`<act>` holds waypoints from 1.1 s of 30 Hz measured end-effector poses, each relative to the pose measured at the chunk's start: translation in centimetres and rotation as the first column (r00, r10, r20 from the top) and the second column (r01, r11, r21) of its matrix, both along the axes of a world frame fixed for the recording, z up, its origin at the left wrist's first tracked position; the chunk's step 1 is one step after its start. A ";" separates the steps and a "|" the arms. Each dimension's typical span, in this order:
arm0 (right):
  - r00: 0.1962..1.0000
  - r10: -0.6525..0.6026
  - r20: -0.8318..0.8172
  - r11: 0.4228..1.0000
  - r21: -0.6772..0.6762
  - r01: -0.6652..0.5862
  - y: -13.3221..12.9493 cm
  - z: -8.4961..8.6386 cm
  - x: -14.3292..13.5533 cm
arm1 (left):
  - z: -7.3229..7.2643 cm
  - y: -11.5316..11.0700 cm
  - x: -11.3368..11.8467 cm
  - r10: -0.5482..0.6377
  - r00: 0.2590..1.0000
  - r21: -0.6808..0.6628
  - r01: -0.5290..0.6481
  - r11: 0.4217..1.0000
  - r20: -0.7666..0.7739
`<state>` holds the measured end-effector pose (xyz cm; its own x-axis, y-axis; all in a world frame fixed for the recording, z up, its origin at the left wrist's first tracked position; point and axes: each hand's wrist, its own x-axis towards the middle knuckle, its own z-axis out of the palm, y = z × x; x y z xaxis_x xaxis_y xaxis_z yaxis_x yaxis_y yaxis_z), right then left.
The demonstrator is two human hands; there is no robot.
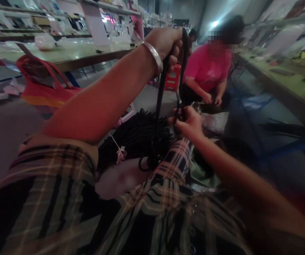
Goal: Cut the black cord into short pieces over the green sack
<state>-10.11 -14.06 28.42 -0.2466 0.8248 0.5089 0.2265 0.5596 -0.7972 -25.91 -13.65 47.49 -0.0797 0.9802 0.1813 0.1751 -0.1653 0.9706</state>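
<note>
My left hand, with a silver bangle at the wrist, is raised in front of me and closed round a black strap. The strap hangs in a loop from the fist, one length dropping toward the dark pile below. Lower and to the right, my right hand grips what look like black-handled scissors, pointing up beside the strap. Whether the blades touch the strap cannot be made out. Beneath both hands lies a thick bundle of black straps, tied with a pale string.
A co-worker in a pink top sits ahead, near a red stool. Worktables run along the left, and another table along the right. A red bag stands at the left.
</note>
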 end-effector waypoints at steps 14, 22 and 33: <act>0.950 0.049 -0.307 0.944 -0.296 -0.144 0.4 -7.1 -6.1 | -1.7 1.3 -0.8 0.105 0.920 0.255 -0.005 0.967 -0.377; 0.877 -0.063 -0.476 0.903 -0.401 -0.153 -1.0 -5.4 -5.1 | -25.6 -2.5 -5.3 -0.167 0.696 -0.311 -0.085 0.947 -0.699; 0.896 -0.062 -0.440 0.920 -0.374 -0.120 -1.6 -1.8 0.4 | -40.0 -2.1 -6.8 -0.092 0.890 -0.409 -0.112 0.905 -0.446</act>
